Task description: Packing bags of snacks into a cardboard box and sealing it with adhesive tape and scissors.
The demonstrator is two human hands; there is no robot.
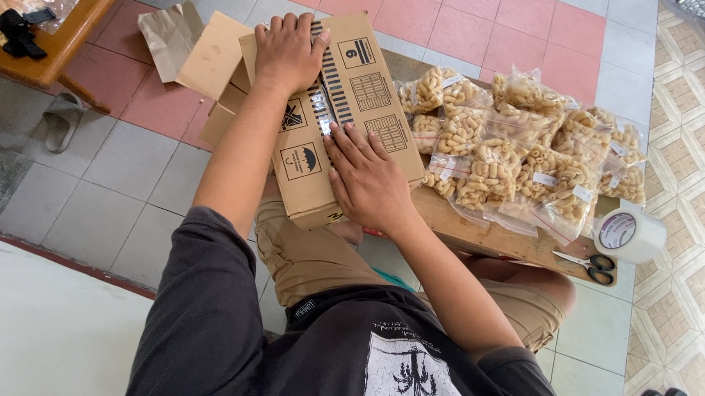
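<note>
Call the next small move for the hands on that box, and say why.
Probably the right hand should leave the box and reach for the tape roll at the low table's right end. Both hands lie flat on the closed flaps, the left hand near the far edge. A clear strip seems to run along the seam already, so pressing it down may come first.

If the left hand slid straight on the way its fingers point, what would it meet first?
The left hand lies flat on the cardboard box, fingers at its far edge. Beyond that edge, only tiled floor shows, so the way looks free, though depth is unclear.
</note>
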